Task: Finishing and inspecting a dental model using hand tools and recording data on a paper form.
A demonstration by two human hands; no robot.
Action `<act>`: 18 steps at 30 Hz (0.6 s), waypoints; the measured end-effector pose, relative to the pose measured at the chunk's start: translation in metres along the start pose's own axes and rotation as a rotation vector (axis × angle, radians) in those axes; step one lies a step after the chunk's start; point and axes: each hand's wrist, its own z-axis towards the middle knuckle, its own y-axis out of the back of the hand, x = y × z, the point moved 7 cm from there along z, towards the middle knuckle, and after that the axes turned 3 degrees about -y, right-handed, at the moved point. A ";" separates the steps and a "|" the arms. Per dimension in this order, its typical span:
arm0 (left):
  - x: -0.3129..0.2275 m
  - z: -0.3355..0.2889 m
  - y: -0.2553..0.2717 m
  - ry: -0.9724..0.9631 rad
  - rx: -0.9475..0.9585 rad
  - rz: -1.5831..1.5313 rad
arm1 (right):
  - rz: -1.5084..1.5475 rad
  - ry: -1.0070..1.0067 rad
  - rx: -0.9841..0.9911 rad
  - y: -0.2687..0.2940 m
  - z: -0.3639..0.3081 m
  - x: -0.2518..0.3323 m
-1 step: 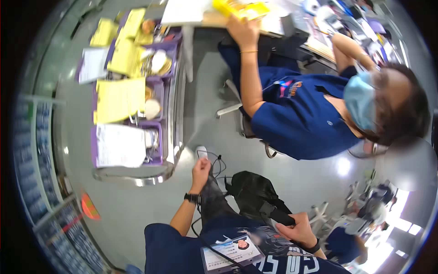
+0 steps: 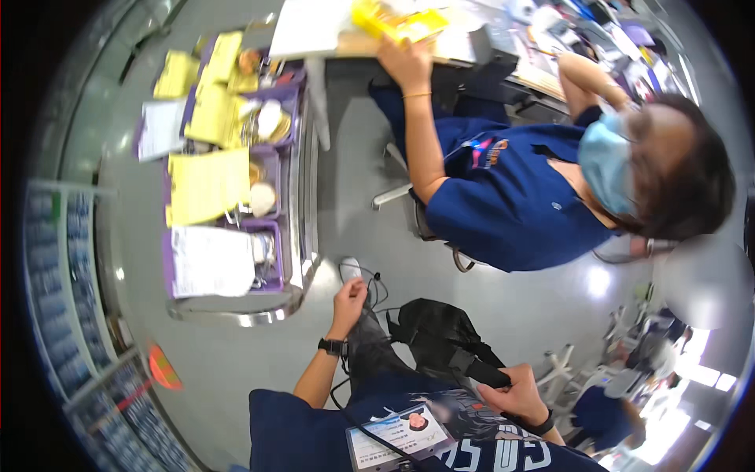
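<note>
My right hand (image 2: 515,391) is closed around a wide black strap (image 2: 484,371) in front of my waist. The strap runs up to a black fabric bag (image 2: 434,326) hanging by my right leg. My left hand (image 2: 348,305) hangs out ahead of my left leg with its fingers curled together; whatever may be in them is hidden. Just beyond it a thin black cable (image 2: 383,293) loops over the floor near my shoe (image 2: 351,268). A badge (image 2: 399,435) lies against my shirt.
A metal cart (image 2: 271,313) at left carries purple bins (image 2: 275,256) with papers and parts. A seated, masked co-worker (image 2: 511,197) at right reaches to a yellow tray (image 2: 401,23) on a white table (image 2: 307,27). Shelving (image 2: 75,275) stands far left, with an orange sign (image 2: 163,366) beside it.
The view has shifted slightly, so the cart sits a little lower and the co-worker a little further left in it. Both my hands keep nearly the same pose.
</note>
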 end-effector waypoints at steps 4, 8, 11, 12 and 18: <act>-0.073 0.016 0.015 -0.092 0.024 0.155 | 0.030 0.216 -0.112 0.022 -0.052 -0.004; -0.154 0.034 0.034 -0.322 -0.032 0.233 | 0.128 0.266 -0.309 0.045 -0.120 -0.078; -0.210 0.045 0.040 -0.351 -0.084 0.255 | 0.196 0.336 -0.412 0.051 -0.176 -0.129; -0.225 0.047 0.041 -0.397 -0.135 0.121 | 0.272 0.395 -0.402 0.054 -0.193 -0.141; -0.350 0.000 -0.032 -0.532 -0.172 0.114 | 0.550 0.444 -0.568 0.058 -0.305 -0.253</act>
